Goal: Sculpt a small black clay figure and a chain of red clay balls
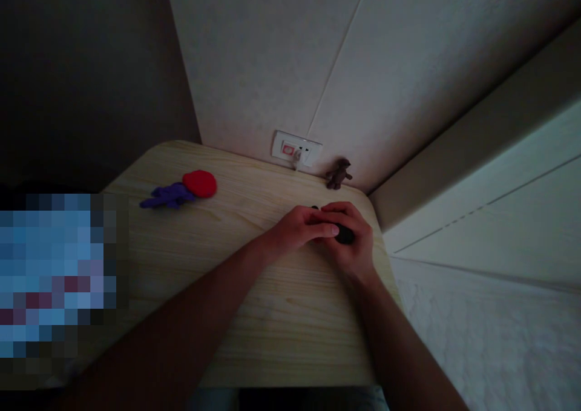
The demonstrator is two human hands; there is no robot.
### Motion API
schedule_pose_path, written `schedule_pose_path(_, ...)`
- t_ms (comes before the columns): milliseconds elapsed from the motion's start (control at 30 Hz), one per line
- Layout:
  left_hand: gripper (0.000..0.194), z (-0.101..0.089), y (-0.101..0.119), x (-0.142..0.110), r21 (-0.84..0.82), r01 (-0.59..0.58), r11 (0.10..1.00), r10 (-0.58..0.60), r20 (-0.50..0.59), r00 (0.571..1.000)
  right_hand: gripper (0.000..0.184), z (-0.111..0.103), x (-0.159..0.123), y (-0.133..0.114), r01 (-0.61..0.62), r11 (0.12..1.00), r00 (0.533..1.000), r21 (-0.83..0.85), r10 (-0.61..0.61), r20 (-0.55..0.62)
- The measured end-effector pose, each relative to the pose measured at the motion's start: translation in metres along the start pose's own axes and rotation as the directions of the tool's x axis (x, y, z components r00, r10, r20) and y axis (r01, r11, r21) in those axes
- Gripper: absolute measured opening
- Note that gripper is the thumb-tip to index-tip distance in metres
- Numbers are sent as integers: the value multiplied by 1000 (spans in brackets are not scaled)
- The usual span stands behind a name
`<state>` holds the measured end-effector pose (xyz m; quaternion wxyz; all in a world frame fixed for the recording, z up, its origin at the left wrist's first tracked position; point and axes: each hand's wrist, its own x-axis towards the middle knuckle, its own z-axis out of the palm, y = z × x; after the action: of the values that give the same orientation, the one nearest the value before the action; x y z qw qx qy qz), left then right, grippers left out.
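Cupping a dark lump [345,235], the right hand [358,238] is curling its fingers, seemingly steadying it for the left hand [297,227], whose thumb is touching it, grip unclear.

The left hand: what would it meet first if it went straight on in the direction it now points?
Most likely the dark lump inside the curled right hand, just ahead of the left hand; they may already touch, but the depth is hard to judge.
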<state>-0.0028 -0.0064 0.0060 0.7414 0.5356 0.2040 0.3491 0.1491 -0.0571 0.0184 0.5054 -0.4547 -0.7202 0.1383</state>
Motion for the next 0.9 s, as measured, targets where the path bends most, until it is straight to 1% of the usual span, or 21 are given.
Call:
schedule_pose_path(67,26,1,0,0,-17,11,1000,-11,1,1000,29,0,0,0,-2,1000,1000,-19,2,6)
schedule_pose_path(200,22,0,-2,0,-2,8,1000,-8,-22,1000,51,0,0,0,-2,998,998,-59,6,59)
schedule_pose_path(267,21,-1,-2,0,-7,5,1000,-5,-39,999,58,0,1,0,10,999,995,-42,-5,96)
schedule_pose_path(300,22,-2,-2,0,-20,3,1000,-4,-47,999,58,0,1,1,15,1000,994,-20,-12,109)
schedule_pose_path(367,23,-3,-1,0,-38,-4,999,1,-57,998,51,0,1,2,14,999,993,33,-17,116)
schedule_pose_path(467,23,-2,0,-1,-11,3,1000,-4,-55,998,28,0,1,3,-13,997,997,77,7,79)
schedule_pose_path(533,24,-1,1,-2,11,22,1000,-21,-47,999,17,1,0,2,-34,996,998,80,30,55)
schedule_pose_path(633,24,0,2,-1,13,43,999,-42,-24,999,16,1,0,1,-37,997,999,69,35,28)
schedule_pose_path(733,23,1,1,-1,3,56,998,-56,-19,998,16,1,0,1,-13,1000,1000,19,13,2)
schedule_pose_path(833,23,2,1,0,-63,54,997,-56,-29,998,14,1,1,4,13,1000,1000,-27,-13,-21)
schedule_pose_path(900,25,1,1,0,-125,43,991,-50,-56,997,17,1,1,5,28,999,999,-39,-29,-27)
